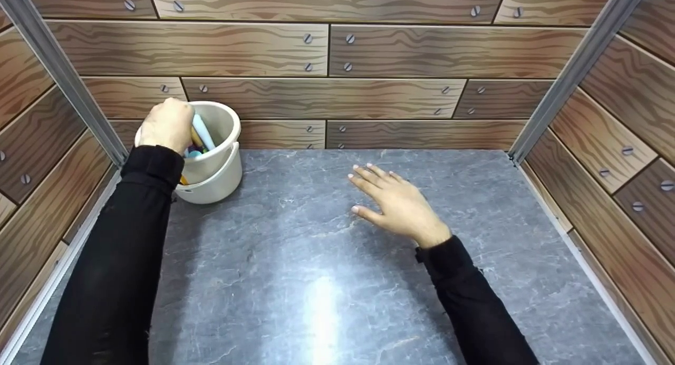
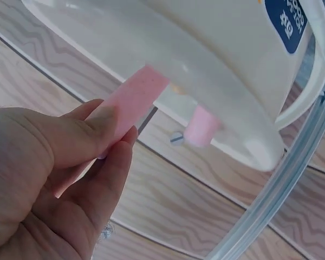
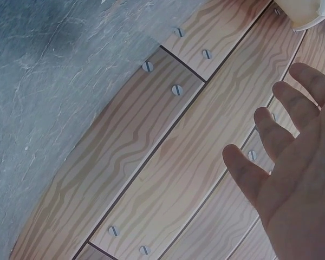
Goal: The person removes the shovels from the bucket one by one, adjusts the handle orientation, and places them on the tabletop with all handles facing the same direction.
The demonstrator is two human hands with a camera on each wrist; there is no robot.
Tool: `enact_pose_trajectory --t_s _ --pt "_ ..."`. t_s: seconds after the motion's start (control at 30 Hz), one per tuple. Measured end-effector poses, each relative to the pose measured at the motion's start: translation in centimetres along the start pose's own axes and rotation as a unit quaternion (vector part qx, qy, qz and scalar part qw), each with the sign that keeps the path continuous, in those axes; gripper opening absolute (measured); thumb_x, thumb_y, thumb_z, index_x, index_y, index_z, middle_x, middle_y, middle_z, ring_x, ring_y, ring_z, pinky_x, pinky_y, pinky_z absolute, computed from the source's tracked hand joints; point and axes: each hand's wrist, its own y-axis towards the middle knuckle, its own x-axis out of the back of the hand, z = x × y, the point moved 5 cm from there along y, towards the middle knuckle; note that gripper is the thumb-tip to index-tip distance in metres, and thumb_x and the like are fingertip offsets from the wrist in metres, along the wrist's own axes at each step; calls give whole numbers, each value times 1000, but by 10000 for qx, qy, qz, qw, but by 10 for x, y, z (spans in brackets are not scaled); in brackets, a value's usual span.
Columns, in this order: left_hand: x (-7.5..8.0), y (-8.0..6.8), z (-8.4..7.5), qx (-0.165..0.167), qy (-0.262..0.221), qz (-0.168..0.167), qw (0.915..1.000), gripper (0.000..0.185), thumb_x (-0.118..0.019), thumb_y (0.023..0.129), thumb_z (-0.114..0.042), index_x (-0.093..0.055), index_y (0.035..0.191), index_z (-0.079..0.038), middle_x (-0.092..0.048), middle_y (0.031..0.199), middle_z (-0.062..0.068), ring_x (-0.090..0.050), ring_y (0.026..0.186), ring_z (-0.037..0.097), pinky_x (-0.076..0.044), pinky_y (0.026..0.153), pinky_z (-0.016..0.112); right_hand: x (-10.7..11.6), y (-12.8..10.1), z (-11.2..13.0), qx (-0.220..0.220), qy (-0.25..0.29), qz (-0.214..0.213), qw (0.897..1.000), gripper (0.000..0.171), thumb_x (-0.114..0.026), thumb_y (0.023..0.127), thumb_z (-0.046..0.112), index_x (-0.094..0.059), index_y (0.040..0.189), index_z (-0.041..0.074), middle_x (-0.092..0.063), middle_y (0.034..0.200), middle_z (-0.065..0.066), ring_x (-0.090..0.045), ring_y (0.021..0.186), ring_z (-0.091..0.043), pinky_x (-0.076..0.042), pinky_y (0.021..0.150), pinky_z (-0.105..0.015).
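At the far left stands a white bucket [image 1: 224,178] with several coloured sticks in it, among them a light blue chalk stick [image 1: 202,132]. My left hand [image 1: 166,123] is over the bucket's left side and covers part of its opening. In the left wrist view, thumb and fingers pinch a thick pink chalk stick [image 2: 131,103], its far end at the bucket's rim [image 2: 206,65]. Another pink stick [image 2: 201,128] pokes out past that rim. Over the middle of the table, my right hand [image 1: 398,204] is held palm down, fingers extended and holding nothing.
A grey marbled tabletop [image 1: 295,212] spreads under both hands. Wood-patterned panels [image 1: 390,98] enclose it at the back and sides, with metal posts [image 1: 569,72] in the corners. The bucket's white handle [image 1: 232,156] hangs down on its front side.
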Motion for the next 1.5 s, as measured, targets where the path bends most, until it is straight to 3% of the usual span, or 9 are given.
enact_pose_trajectory --t_s 0.23,0.43,0.63,0.83,1.0,1.23,1.5 --pt "13 0 -1 43 225 -15 9997 26 -67 85 21 -76 110 23 -75 118 49 -78 109 68 -67 98 78 0 0 -2 -26 -31 17 10000 76 -65 118 57 -45 182 20 -39 192 -5 -40 179 -39 -34 146 -69" --pt "29 -2 3 142 211 -22 9997 31 -80 82 19 -76 112 22 -75 123 47 -76 114 68 -65 103 78 2 -1 -1 -20 -40 -4 10000 78 -62 118 61 -45 181 20 -41 191 -8 -41 178 -40 -34 146 -69" --pt "43 -8 4 266 67 -353 9990 27 -69 84 23 -76 111 23 -73 123 46 -74 116 70 -64 101 80 2 -1 -2 -51 -52 20 10000 78 -60 118 63 -44 182 21 -39 192 -5 -38 180 -38 -33 147 -68" --pt "57 -14 3 384 -151 -575 9975 32 -85 83 17 -77 113 23 -70 123 44 -71 117 72 -63 100 82 3 -1 -2 -79 -42 26 10000 79 -57 118 65 -44 182 21 -39 193 -5 -38 180 -37 -32 147 -67" --pt "69 -16 -3 355 -275 -826 9956 29 -86 87 15 -77 114 22 -69 123 44 -70 117 73 -62 98 83 3 -2 -3 -109 -49 -5 9999 78 -60 118 63 -44 182 22 -40 192 -5 -38 180 -37 -32 147 -67" --pt "76 -19 -14 336 -294 -1082 9931 22 -80 92 18 -76 113 19 -68 125 44 -67 124 73 -61 102 83 4 -2 -3 -95 -45 -26 9999 77 -62 118 61 -43 183 23 -41 192 -5 -39 179 -37 -33 147 -67" --pt "81 -27 -31 172 -413 -1634 9855 15 -74 95 20 -74 110 15 -70 124 39 -67 123 66 -62 103 77 5 -1 -3 -93 -89 -6 9999 79 -58 118 65 -43 183 23 -39 193 -3 -38 180 -36 -32 148 -66"
